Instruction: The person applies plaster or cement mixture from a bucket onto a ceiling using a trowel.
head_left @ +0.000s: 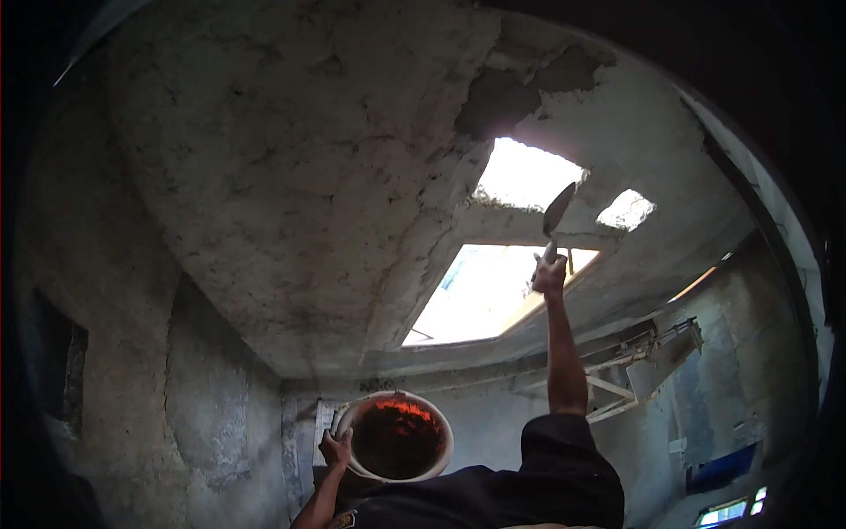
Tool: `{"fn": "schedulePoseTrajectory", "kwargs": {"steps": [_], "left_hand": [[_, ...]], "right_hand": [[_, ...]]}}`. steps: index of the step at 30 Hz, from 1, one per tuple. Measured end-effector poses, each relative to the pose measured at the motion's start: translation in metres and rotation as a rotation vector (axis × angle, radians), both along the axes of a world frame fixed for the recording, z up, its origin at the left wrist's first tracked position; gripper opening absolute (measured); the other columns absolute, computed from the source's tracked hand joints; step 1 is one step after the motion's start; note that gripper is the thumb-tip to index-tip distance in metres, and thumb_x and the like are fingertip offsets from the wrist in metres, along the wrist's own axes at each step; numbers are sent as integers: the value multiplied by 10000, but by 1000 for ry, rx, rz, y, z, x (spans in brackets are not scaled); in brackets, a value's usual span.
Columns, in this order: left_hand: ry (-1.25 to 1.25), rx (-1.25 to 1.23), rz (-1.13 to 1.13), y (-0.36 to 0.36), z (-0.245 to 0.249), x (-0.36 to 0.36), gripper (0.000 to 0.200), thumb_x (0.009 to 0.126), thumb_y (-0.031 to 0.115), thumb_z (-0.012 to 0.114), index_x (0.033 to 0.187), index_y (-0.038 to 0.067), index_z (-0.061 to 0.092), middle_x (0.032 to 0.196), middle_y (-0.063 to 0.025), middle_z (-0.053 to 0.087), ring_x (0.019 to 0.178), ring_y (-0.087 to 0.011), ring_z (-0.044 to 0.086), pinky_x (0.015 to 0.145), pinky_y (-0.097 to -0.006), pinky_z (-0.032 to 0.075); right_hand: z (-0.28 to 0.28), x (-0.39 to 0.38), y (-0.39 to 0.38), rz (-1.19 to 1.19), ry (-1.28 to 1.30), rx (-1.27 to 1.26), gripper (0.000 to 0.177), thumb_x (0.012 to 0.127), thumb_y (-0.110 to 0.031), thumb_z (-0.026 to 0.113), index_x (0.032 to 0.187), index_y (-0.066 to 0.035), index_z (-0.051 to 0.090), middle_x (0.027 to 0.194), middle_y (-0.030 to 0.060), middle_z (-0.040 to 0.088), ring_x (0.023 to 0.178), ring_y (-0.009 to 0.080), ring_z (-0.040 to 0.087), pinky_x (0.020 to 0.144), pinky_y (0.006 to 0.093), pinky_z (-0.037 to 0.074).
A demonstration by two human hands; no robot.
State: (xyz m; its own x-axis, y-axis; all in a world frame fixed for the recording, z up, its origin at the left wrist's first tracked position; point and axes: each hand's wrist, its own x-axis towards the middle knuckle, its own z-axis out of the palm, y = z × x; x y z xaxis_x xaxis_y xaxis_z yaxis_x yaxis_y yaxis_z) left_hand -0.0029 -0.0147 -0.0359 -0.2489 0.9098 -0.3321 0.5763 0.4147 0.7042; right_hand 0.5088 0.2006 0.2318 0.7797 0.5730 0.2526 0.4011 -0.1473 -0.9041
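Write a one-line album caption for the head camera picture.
Right hand holding up a trowel against bright openings, left hand holding a bucket by its side.

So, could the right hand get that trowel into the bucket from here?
Probably, if lowered: the right hand holds the trowel up high, but the bucket has an uncovered mouth, and the left hand is only at its edge.

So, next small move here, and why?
Probably ease the trowel toward the ragged edge of the larger upper opening: the right grip holds it raised, blade up, and in view the blade meets that edge. The left grip has the bucket by its rim; whether the blade is loaded, I can't tell.
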Motion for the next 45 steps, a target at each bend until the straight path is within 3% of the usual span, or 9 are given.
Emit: {"fn": "schedulePoseTrajectory", "kwargs": {"steps": [2,5,9,10,11,13,18,24,45], "left_hand": [[35,118,16,-5,-35,-3,621,623,416,774,963,-65,576,949,-271,614,921,-443,577,813,-460,456],[-51,-143,-40,-3,-8,-9,789,607,389,795,1178,-63,491,1171,-284,534,1108,-416,504,939,-439,406],[8,-123,-51,-14,-44,-12,740,576,332,772,1155,-42,502,1155,-270,548,1081,-387,534,927,-426,427],[36,-33,20,-19,-52,-7,681,566,327,782,1094,-35,549,1100,-258,580,1035,-385,560,892,-437,446],[-51,-108,1,-13,-24,-6,595,562,328,790,998,-29,599,1002,-240,621,962,-387,590,848,-442,464],[17,-99,31,-21,-56,-3,514,588,341,785,905,-31,627,909,-238,640,888,-378,615,784,-446,483],[-302,86,4,-19,-33,-5,418,639,309,721,860,-31,620,808,-241,634,781,-405,617,668,-446,478],[-323,185,-147,3,20,5,389,636,252,677,908,-20,621,805,-224,636,781,-379,624,684,-425,487],[-111,184,-208,42,38,-18,416,645,201,679,1024,33,637,814,-175,661,789,-320,644,724,-388,508]], "right_hand": [[-42,-21,-48,340,197,230,319,828,-202,667,950,-55,412,627,52,531,410,108,491,353,261,392],[-70,-71,-131,338,-112,-271,262,851,-237,640,1020,-94,499,732,74,599,602,117,574,477,264,434],[-112,-122,-215,542,-428,-518,244,745,-208,667,896,-29,598,840,189,610,804,384,582,689,423,461],[-122,-132,-234,577,-542,-532,231,764,-209,669,878,-18,603,774,160,616,682,314,614,597,398,475],[-126,-141,-248,578,75,-796,245,781,-236,681,882,-28,600,694,109,598,533,195,590,476,350,465],[-125,-167,-273,663,358,-860,335,791,-287,697,978,-42,565,627,67,562,443,107,524,392,292,427],[-136,-207,-315,749,207,-1112,395,795,-292,711,1007,-65,466,624,46,543,436,105,484,365,271,385],[-148,-213,-318,943,-208,-1088,493,789,-432,650,1096,-86,481,928,213,620,900,449,556,714,510,445],[-147,-226,-263,1144,-799,-1157,290,815,-310,616,1028,-128,542,899,130,615,759,318,643,624,440,507]]}}
